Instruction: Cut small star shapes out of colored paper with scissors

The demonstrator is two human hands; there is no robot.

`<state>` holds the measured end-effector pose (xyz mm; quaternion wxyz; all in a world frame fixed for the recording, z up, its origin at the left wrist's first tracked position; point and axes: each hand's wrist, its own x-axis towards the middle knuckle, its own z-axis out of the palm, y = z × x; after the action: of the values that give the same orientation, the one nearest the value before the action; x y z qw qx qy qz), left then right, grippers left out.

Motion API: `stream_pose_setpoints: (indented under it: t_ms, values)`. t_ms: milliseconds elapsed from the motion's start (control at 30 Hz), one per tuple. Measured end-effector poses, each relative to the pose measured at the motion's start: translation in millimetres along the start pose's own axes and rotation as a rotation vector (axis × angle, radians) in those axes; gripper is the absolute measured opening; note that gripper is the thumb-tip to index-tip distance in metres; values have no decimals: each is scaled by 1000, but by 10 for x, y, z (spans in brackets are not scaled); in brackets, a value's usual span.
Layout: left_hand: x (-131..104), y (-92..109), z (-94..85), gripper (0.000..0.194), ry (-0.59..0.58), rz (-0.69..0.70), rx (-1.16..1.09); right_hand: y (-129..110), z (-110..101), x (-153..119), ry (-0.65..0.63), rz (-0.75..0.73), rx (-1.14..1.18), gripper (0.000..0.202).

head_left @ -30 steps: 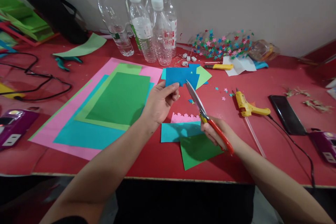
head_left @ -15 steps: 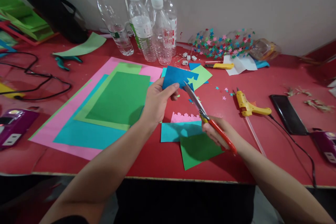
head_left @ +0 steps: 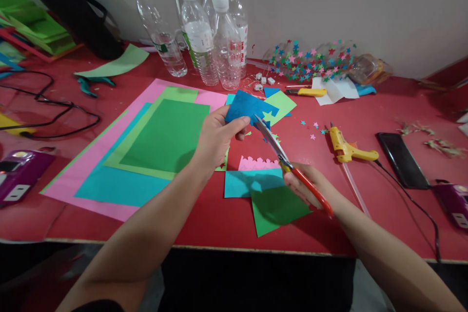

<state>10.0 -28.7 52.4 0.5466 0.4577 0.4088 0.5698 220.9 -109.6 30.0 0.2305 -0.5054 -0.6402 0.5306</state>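
My left hand (head_left: pixel 219 139) pinches a small blue paper piece (head_left: pixel 245 106) by its left corner, thumb on top. Red-handled scissors (head_left: pixel 309 185) are gripped in my right hand (head_left: pixel 302 183), their blades pointing up and left, with the tips at the lower edge of the blue piece. That edge is cut in a jagged outline. Behind it lies a light green sheet (head_left: pixel 283 107). Below the scissor blades rest a pink strip (head_left: pixel 256 163) with a notched edge, a turquoise sheet (head_left: pixel 237 185) and a dark green sheet (head_left: pixel 274 217).
Large coloured sheets (head_left: pixel 166 136) are stacked at the left. Several plastic bottles (head_left: pixel 199 44) stand at the back. Further right are a yellow cutter (head_left: pixel 310 92), a star-covered bottle (head_left: pixel 310 61), loose paper stars (head_left: pixel 313 137), a yellow glue gun (head_left: pixel 343 146) and a black phone (head_left: pixel 401 160).
The blue paper has tilted slightly in my left hand, and the scissor tips have shifted a little left and down along its edge. Both hands keep their holds.
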Motion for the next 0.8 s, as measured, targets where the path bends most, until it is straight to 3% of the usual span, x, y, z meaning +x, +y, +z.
stream_pose_setpoints:
  t_ms: [133,300,600,800]
  values:
    - [6,-10,-4,11,-16,-71,-105,-2,17,-10,4,5,6,50]
    - [-9,-62,16,15,-115,-180,-184,-14,42,-13,51,13,19,51]
    - [-20,-32,54,10,-18,-40,-109,-3,31,-1,6,15,11,48]
    - [-19,-32,46,9,-3,-41,-80,93,18,38,-2,3,-31,47]
